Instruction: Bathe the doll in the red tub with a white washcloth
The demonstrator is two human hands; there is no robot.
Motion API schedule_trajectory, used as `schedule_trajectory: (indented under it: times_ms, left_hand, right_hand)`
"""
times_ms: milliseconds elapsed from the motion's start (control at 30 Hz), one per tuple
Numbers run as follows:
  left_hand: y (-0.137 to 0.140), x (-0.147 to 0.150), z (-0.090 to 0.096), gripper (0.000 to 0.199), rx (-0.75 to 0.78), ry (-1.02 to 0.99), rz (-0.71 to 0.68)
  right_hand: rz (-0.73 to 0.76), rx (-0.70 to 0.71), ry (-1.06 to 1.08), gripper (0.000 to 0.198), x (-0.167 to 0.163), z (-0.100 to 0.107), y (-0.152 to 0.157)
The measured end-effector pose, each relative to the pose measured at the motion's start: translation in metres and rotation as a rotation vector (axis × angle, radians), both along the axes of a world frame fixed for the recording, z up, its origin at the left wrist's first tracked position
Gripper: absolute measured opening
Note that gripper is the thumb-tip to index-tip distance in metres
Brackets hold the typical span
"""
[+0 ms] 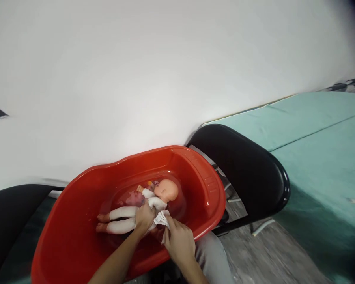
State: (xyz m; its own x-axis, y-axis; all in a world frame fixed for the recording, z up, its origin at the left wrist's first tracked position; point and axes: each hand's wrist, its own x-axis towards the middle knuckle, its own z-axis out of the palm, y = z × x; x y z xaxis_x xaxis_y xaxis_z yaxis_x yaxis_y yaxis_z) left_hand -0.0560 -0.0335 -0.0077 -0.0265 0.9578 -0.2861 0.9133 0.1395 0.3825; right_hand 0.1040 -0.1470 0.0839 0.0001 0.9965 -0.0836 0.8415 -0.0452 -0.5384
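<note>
A baby doll (122,225) with white cloth legs and sleeves lies on its back in a red baby bathtub (68,232), its head toward the right end and its bare feet toward the left. Around the doll's middle, my left hand (145,216) is closed, gripping its body. My right hand (180,238) pinches a crumpled white cloth (162,218) beside the doll's near side. Parts of the doll's torso and near arm are hidden behind my hands. Shallow water shows in the tub, with pinkish toys (135,198) partly under it beyond the doll.
One black chair (242,169) stands against the tub's right end, another black chair (14,221) at its left. A pale wall (121,79) rises behind. To the right is a green padded surface (319,157), above a grey wood-look floor (284,252).
</note>
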Motion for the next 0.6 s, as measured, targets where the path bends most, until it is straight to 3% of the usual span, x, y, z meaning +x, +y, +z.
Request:
schedule_trajectory:
  times_ms: [233, 467, 600]
  left_hand:
    - [0.008, 0.004, -0.012, 0.036, 0.045, 0.075, -0.105]
    - [0.012, 0.022, 0.0, 0.033, 0.16, 0.093, -0.316]
    - [0.015, 0.036, -0.004, 0.05, 0.167, 0.133, -0.427]
  right_hand:
    - [-0.025, 0.012, 0.01, 0.05, -0.001, -0.005, -0.002]
    - [-0.047, 0.053, -0.015, 0.048, -0.003, -0.004, -0.003]
    - [-0.076, 0.074, -0.021, 0.045, -0.004, 0.0, -0.005]
